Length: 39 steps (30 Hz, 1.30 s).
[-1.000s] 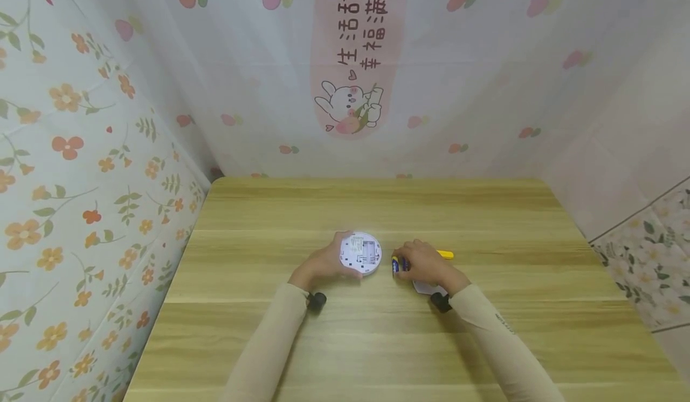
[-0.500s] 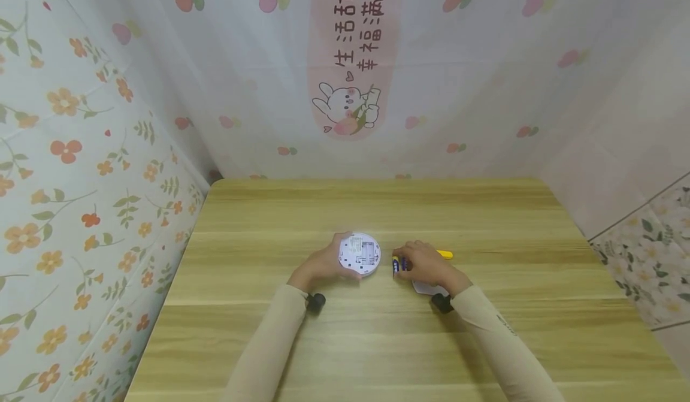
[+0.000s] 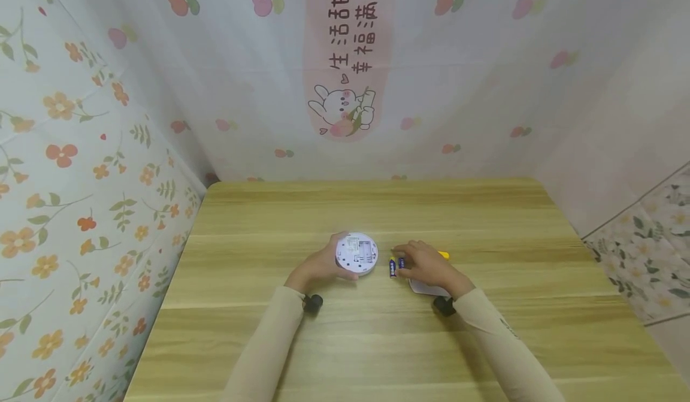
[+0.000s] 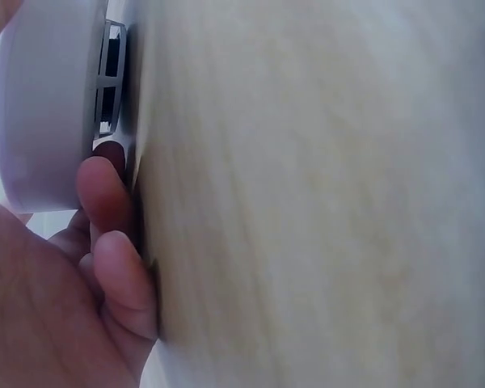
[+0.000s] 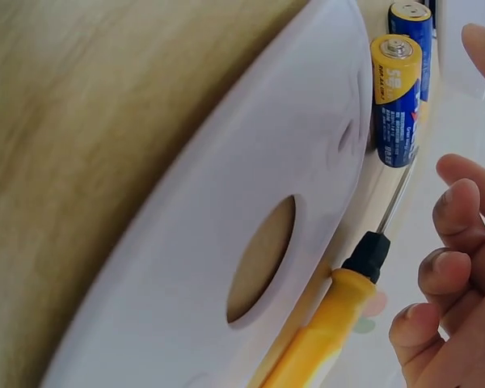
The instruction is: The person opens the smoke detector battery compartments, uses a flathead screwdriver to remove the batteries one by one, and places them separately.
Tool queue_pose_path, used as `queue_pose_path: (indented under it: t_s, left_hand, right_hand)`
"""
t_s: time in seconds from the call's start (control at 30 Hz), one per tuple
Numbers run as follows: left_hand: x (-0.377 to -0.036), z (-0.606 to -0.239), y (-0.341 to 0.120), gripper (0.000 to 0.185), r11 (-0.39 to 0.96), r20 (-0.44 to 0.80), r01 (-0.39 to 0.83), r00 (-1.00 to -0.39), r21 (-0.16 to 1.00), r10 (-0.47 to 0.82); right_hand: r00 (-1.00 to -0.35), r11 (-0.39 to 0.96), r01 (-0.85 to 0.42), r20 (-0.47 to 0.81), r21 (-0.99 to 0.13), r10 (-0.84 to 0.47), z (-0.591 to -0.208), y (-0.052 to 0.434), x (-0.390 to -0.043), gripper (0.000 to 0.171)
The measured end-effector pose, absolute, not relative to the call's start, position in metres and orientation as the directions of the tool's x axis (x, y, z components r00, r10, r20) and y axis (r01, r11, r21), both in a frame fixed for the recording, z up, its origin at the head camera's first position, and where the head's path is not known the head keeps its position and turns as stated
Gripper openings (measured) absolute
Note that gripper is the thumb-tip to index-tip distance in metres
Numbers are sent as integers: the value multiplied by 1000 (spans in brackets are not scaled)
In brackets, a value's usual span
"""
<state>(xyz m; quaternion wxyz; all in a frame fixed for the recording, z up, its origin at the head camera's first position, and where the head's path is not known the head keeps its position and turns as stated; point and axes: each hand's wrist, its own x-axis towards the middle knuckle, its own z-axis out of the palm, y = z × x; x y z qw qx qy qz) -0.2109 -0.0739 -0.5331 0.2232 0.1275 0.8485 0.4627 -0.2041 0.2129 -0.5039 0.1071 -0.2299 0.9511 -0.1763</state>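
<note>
From the head view, I am steadying the round white device (image 3: 357, 253) with my left hand (image 3: 321, 265) curled on its rim, mid-counter (image 3: 377, 210), open compartment up. My right hand (image 3: 426, 264), fingers loosely bent and holding nothing, is hovering over two batteries (image 3: 396, 265). Left wrist view: my fingers (image 4: 105, 194) are gripping the device's edge (image 4: 48, 105). Right wrist view: the batteries (image 5: 398, 97) are lying side by side, long axes parallel, beside the white cover (image 5: 250, 218) and screwdriver (image 5: 339, 323). Probably battery fitting; next I need a pinch and matched polarity

I wear long, soft, cream sleeves that reach down to both wrists. A small black camera sits on each wrist. My right sleeve has tiny dark letters on it. My hands are bare.
</note>
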Motion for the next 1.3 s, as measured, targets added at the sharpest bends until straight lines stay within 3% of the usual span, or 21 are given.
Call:
queue_pose_path:
  t_s: [0.53, 1.07, 1.3]
  left_hand:
    - [-215, -537, -78, 120, 528, -252, 8, -873, 849, 418]
    - [-215, -534, -78, 116, 518, -254, 13, -861, 855, 441]
    - [-215, -534, -77, 116, 527, -251, 23, -862, 850, 441]
  right_hand:
    - [-853, 796, -486, -4, -360, -522, -502, 236, -202, 53]
    - [-842, 835, -453, -157, -313, -515, -506, 252, -178, 64]
    - [-846, 832, -456, -135, -317, -515, -509, 250, -178, 58]
